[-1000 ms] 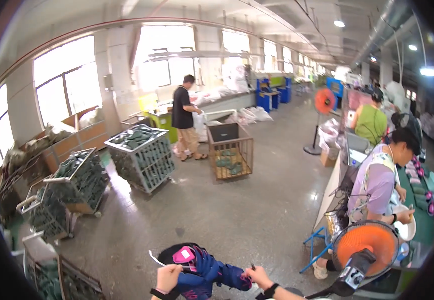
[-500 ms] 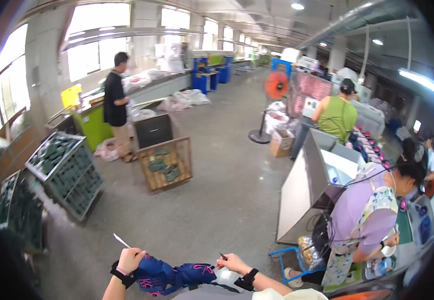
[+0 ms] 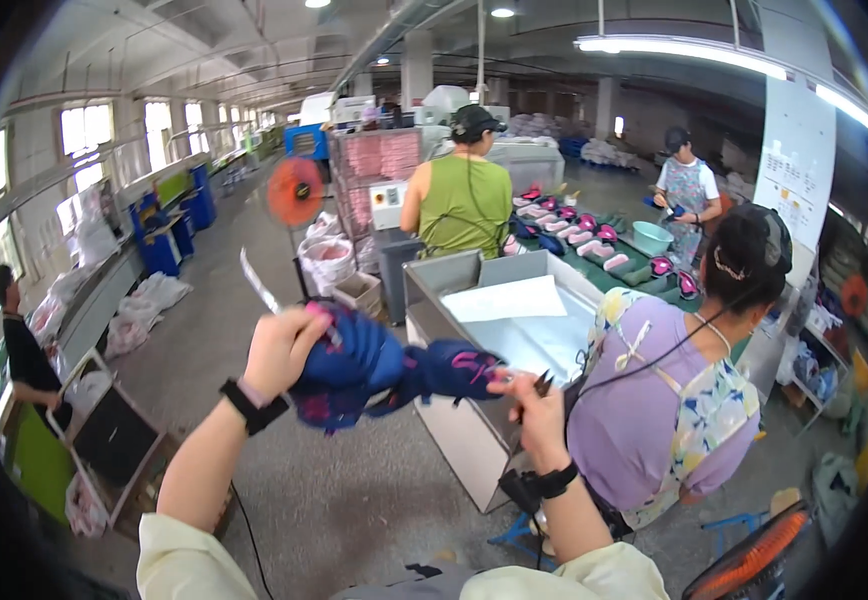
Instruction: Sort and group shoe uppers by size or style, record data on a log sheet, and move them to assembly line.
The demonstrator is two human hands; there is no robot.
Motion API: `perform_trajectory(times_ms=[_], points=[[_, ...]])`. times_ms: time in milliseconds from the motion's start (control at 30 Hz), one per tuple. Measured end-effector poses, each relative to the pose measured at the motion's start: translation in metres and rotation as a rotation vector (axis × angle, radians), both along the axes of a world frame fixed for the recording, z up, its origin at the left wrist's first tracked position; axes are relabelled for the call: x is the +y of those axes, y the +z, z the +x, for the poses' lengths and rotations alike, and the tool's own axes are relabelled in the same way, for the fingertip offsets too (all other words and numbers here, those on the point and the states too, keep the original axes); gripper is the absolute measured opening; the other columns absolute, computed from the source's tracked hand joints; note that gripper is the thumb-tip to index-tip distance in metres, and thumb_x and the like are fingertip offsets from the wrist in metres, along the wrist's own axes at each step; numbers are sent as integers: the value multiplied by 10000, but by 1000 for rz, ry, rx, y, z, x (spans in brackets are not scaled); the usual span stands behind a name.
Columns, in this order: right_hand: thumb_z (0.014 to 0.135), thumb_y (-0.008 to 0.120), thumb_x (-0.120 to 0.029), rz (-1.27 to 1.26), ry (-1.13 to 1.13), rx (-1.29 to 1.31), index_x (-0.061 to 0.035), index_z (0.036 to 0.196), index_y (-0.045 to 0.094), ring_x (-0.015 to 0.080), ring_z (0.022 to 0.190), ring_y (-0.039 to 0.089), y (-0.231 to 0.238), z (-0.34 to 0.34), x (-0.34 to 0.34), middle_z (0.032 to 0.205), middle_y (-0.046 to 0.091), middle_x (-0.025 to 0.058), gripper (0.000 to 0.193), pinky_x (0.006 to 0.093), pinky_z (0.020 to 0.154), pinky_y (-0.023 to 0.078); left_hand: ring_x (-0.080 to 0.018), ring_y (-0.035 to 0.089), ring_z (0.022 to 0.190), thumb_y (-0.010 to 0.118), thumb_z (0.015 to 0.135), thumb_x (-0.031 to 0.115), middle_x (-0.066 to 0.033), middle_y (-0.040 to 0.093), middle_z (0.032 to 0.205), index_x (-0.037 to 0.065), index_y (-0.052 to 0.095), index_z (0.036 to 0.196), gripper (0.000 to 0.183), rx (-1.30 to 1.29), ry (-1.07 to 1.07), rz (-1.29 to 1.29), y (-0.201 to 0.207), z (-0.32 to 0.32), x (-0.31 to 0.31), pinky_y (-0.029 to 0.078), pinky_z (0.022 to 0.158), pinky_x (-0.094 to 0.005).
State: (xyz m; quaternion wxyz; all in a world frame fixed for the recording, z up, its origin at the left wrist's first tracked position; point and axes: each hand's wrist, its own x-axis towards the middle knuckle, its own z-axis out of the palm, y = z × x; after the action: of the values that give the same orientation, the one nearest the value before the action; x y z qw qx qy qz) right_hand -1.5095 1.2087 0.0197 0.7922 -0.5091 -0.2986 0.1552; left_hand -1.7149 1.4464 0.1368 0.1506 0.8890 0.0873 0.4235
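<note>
My left hand (image 3: 284, 350) is closed on a bundle of navy-blue shoe uppers (image 3: 359, 365) with pink markings. A thin white strip (image 3: 259, 280) sticks up from the same grip, its kind unclear. The bundle hangs in mid-air before me, stretched toward the right. At its right end my right hand (image 3: 539, 405) pinches the fabric and also holds a small dark pointed tool (image 3: 544, 382), mostly hidden by the fingers. Both wrists wear black bands.
A grey-walled bin (image 3: 454, 345) lined with pale sheets stands just ahead. At right a person in purple (image 3: 644, 410) bends close by. Beyond, a green table (image 3: 594, 255) bears rows of shoes, with two more people. An orange fan (image 3: 296, 192) stands ahead; a floor fan (image 3: 754, 560) sits lower right.
My view has swung right. Both hands have risen from the lower edge with the navy uppers, still gripping them, the white strip and the dark tool.
</note>
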Motion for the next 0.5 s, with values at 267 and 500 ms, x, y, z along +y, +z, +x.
perform_trajectory(times_ms=[267,500], points=[[860,498,-204,-372,-229,-77,20,930,595,224,705,640,-24,141,59,892,638,139,253,281,453,444,-261,582,542,543,836,185,-157,577,608,-17,599,746,228,-263,-334,-127,35,302,105,433,518,-320],[778,545,-227,-1384,-562,-578,-73,942,578,365,714,589,-88,156,103,725,599,197,227,450,627,465,-338,582,695,492,819,327,-150,601,699,77,609,686,306,180,-408,59,-118,548,122,452,635,-440]])
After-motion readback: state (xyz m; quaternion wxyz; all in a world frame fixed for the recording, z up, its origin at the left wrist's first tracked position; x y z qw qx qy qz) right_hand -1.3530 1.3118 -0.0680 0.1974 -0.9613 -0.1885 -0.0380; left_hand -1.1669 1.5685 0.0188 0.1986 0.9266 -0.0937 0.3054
